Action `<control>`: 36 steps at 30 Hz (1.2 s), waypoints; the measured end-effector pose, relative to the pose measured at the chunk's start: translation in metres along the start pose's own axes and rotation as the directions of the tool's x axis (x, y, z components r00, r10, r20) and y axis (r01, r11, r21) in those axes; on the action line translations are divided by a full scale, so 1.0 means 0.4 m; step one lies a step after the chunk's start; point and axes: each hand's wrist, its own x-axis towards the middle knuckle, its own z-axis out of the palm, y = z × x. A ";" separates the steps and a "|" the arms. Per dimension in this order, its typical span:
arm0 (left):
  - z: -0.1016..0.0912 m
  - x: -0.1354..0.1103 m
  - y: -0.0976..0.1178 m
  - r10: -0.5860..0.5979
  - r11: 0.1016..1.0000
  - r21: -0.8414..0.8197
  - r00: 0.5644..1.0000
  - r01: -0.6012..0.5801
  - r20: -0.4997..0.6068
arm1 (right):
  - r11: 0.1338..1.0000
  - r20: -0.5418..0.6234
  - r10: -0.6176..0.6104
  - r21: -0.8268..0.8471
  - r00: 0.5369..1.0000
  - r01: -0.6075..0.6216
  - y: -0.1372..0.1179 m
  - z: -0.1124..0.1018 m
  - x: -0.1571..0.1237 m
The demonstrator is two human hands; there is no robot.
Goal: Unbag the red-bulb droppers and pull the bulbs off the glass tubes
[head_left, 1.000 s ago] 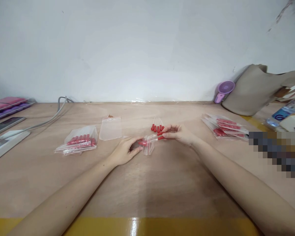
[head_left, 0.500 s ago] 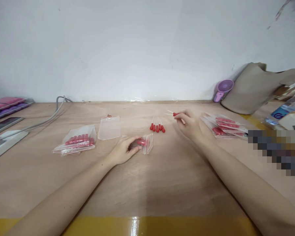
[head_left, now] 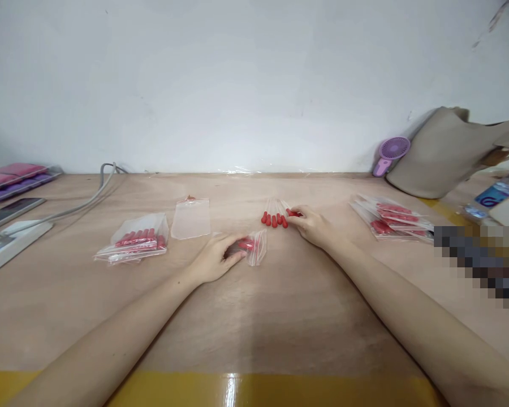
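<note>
My left hand (head_left: 215, 258) lies on the table, fingers curled onto a small clear zip bag (head_left: 254, 247) with red-bulbed droppers inside. To its right, my right hand (head_left: 313, 226) pinches a red-bulbed dropper (head_left: 293, 213) and sets it beside a row of several loose droppers (head_left: 274, 218) lying on the wood. The dropper's thin clear stem points away from me.
A filled bag of droppers (head_left: 137, 243) and a flat clear bag (head_left: 190, 217) lie at the left. A stack of filled bags (head_left: 391, 219) sits at the right. A purple hand fan (head_left: 390, 153), beige bag (head_left: 445, 151), grey cable (head_left: 85, 201) and phone (head_left: 9, 212) line the edges.
My right hand pulled a dropper out of the bag, swung right with it, then came back left to the loose row. My left hand stayed on the bag.
</note>
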 end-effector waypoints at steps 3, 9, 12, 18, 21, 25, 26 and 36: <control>0.000 -0.001 0.001 -0.003 1.000 -0.002 1.000 0.003 0.004 | 1.000 0.022 0.013 0.000 1.000 -0.013 -0.003 0.000 -0.005; 0.001 -0.001 -0.002 0.002 1.000 0.002 1.000 -0.002 0.001 | 0.996 0.040 -0.045 -0.081 0.998 0.048 0.002 0.004 -0.009; 0.002 0.000 -0.004 0.008 1.000 -0.001 1.000 -0.008 -0.003 | 0.988 0.031 -0.121 -0.091 0.992 0.123 -0.003 0.001 -0.012; 0.001 0.000 -0.002 0.015 1.000 -0.010 1.000 -0.015 0.003 | 0.994 -0.015 -0.062 0.085 0.998 0.063 -0.013 -0.003 -0.017; 0.000 -0.001 -0.001 0.011 1.000 -0.005 1.000 -0.010 0.004 | 0.993 -0.033 0.011 0.121 0.999 -0.007 -0.006 0.005 -0.014; -0.001 -0.002 -0.001 -0.004 1.000 0.000 1.000 0.004 0.010 | 0.991 -0.069 0.045 0.130 0.997 -0.036 -0.002 0.017 -0.004; 0.000 -0.001 -0.001 -0.003 1.000 -0.002 1.000 0.003 0.012 | 0.990 -0.083 0.049 0.136 0.995 -0.037 -0.003 0.020 -0.001; -0.002 0.000 0.002 0.021 1.000 0.003 1.000 -0.021 0.005 | 0.988 -0.129 0.059 0.147 0.990 -0.040 -0.004 0.016 -0.005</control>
